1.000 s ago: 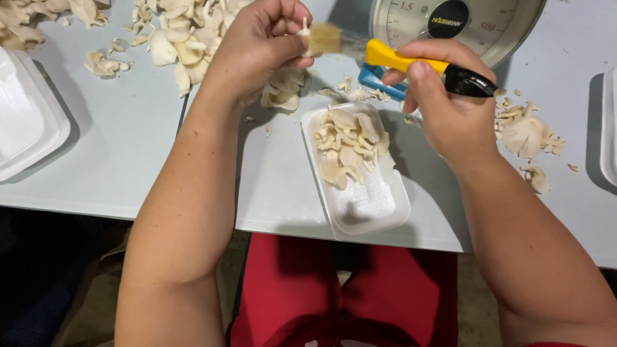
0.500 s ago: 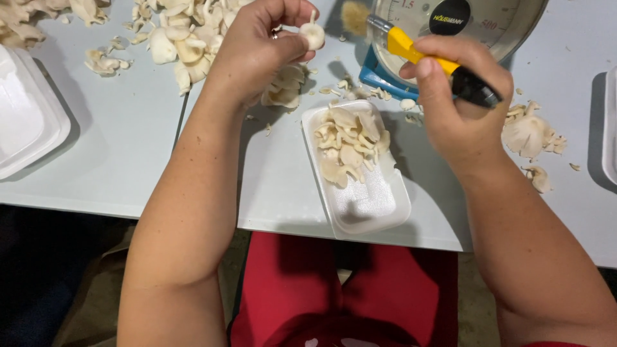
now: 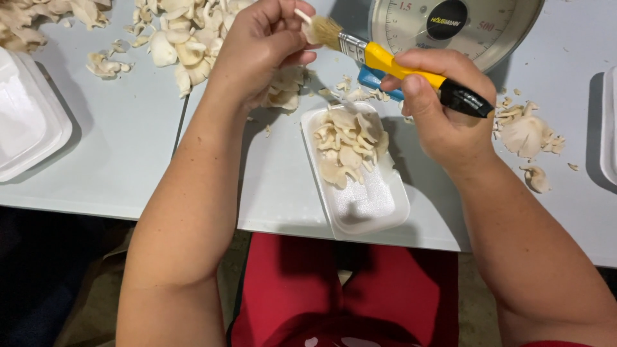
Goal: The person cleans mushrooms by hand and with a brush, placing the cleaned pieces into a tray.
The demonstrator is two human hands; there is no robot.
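Upper centre of the head view: left hand [image 3: 263, 48] pinches a small pale mushroom piece [image 3: 303, 17], grip clamped on it.
Right hand [image 3: 443, 109]: centre right, grip clamped round a brush [image 3: 392, 64] with yellow and black handle; bristles touch the mushroom piece.
Foam tray [image 3: 369, 205]: centre, on the grey worktop [image 3: 128, 148], its upper half holding cut mushrooms [image 3: 347, 144].
Scale [image 3: 450, 26]: top right, just behind the brush.
Loose mushrooms [image 3: 186, 32]: upper left.
Second tray [image 3: 26, 115]: left edge.
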